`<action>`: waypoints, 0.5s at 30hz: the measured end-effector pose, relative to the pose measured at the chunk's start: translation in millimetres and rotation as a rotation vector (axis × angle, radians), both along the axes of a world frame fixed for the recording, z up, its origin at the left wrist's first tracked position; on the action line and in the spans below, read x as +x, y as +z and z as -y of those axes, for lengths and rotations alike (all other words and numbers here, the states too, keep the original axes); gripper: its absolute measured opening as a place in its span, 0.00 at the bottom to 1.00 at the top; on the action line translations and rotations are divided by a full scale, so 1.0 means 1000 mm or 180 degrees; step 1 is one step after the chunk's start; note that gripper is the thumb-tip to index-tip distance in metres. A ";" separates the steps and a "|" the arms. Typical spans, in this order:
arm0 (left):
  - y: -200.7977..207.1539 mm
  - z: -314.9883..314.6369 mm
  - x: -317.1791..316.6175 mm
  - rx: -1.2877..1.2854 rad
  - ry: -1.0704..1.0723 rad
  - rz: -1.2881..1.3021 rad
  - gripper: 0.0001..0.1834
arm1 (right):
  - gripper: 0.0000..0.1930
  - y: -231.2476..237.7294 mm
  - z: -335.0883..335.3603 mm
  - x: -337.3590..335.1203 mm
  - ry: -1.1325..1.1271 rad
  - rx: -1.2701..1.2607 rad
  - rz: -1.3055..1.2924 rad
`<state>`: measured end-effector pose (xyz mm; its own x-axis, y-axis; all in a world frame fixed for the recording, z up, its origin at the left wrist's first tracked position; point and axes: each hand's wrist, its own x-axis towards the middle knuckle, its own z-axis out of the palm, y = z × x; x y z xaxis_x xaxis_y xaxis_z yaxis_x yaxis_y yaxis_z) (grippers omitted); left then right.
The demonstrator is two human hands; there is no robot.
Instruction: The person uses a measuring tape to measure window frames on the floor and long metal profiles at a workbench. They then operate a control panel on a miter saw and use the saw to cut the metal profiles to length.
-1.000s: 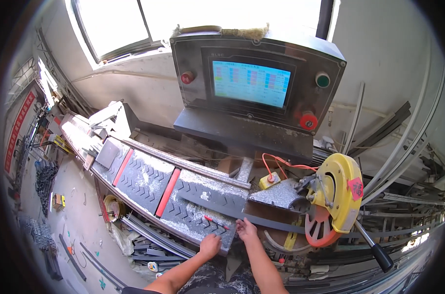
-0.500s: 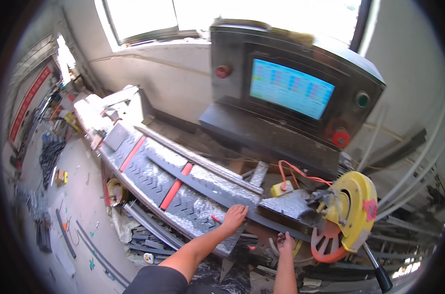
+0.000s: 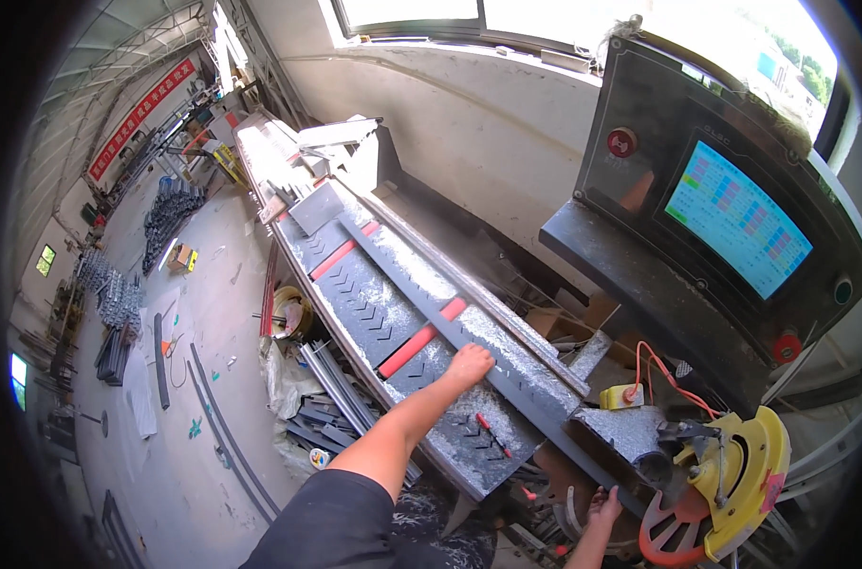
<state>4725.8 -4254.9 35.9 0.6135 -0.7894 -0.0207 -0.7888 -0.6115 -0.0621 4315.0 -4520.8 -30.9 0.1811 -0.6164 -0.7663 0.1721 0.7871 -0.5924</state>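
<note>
Our strip [image 3: 526,403] slid toward the surface's [image 3: 347,296] far end. Likely stiff, we'd grab edges. Left hand [image 3: 472,363] clasps it, right hand [image 3: 603,507] unclear.

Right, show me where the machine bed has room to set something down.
The widest patch of bed lies between the two red strips, left of the grey bar, though dusted white. A smaller one sits between the left forearm and the red-handled tool. Crowded: by the right hand and yellow saw, and around the far end's grey block.
</note>
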 end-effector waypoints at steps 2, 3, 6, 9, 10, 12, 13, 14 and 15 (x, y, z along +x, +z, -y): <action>-0.002 0.004 0.004 -0.0731 -0.0618 -0.0160 0.04 | 0.09 0.001 -0.006 0.019 -0.0003 0.0124 0.0031; -0.004 0.006 0.008 -0.0821 -0.0323 -0.0132 0.03 | 0.09 0.004 -0.007 0.025 0.0072 0.0122 0.0257; -0.008 0.010 0.020 -0.0890 -0.0326 -0.0209 0.04 | 0.09 0.009 -0.006 0.045 -0.0440 0.0309 0.0137; -0.009 0.011 0.032 -0.0783 -0.0600 -0.0383 0.04 | 0.08 0.010 -0.001 0.053 -0.0466 0.0364 0.0184; -0.007 0.011 0.034 -0.0662 -0.0441 -0.0384 0.04 | 0.08 0.009 0.000 0.053 -0.0508 0.0197 0.0291; -0.002 0.016 0.033 -0.0577 -0.0495 -0.0312 0.04 | 0.06 0.005 -0.002 0.054 -0.0478 0.0097 0.0413; 0.000 0.021 0.027 -0.0710 -0.0406 -0.0199 0.04 | 0.06 0.003 -0.003 0.054 -0.0612 0.0069 0.0423; 0.003 0.031 0.018 -0.0551 -0.0299 -0.0153 0.05 | 0.06 0.001 -0.005 0.055 -0.0631 -0.0036 0.0367; 0.006 0.045 0.005 -0.0240 -0.0260 -0.0122 0.06 | 0.07 0.000 -0.005 0.055 -0.0578 -0.0130 0.0386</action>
<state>4730.8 -4300.3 41.6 0.5469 -0.8370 0.0182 -0.8372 -0.5468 0.0128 4369.6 -4516.0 -30.7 0.1537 -0.6773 -0.7195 0.3809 0.7124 -0.5894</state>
